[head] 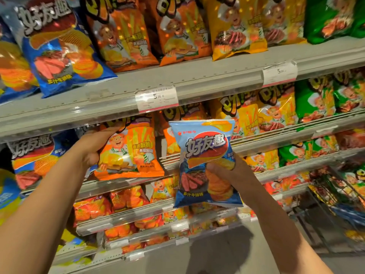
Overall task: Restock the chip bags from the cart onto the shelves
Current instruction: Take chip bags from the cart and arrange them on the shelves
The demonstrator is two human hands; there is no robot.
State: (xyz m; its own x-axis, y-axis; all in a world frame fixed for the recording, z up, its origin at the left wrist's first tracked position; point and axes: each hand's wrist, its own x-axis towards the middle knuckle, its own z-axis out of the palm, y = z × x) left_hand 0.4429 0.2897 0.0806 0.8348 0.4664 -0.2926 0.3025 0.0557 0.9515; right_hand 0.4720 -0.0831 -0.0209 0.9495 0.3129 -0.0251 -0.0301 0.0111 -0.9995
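My left hand (94, 145) grips the upper left edge of an orange chip bag (130, 149) with a cartoon chef, held at the front of the second shelf (110, 184). My right hand (227, 173) holds a blue chip bag (203, 161) by its lower right side, thumb on the front. The blue bag hangs upright in front of the shelves, clear of them, to the right of the orange bag. The cart (335, 204) stands at the lower right with bags in it.
The top shelf (197, 80) carries blue, orange, yellow and green bags, with price tags (157, 97) on its front rail. More blue bags (33, 161) stand left of my left hand. Lower shelves (138, 218) hold small orange bags. Grey floor lies below.
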